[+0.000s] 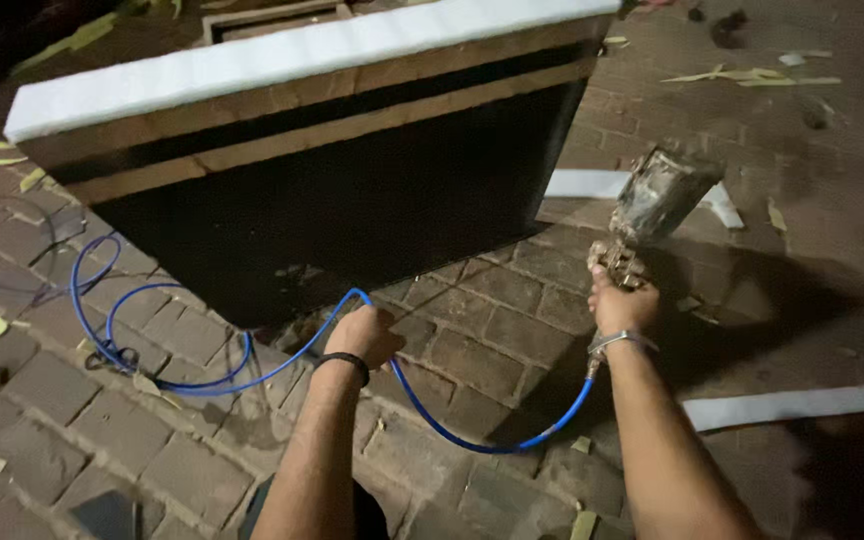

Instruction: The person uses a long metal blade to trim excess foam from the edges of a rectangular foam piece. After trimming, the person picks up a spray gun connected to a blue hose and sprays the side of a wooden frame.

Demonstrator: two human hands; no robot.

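My right hand (620, 305) grips a paint-stained spray gun (652, 205) with a metal cup on top, held just right of a big wooden box panel. A metal bracelet circles that wrist. My left hand (364, 335), wearing a black wristband, is closed around the blue air hose (202, 380) that runs from the gun's base, sags under my arms and coils off to the left. The panel (342, 200) stands tilted ahead of me, its face painted black with bare wood bands and a white top edge (282, 55).
The ground is brick paving (492, 350) strewn with yellowish wood scraps. White strips lie at the right (792, 405) and behind the gun (587, 183). More hose loops lie at the far left (12, 260).
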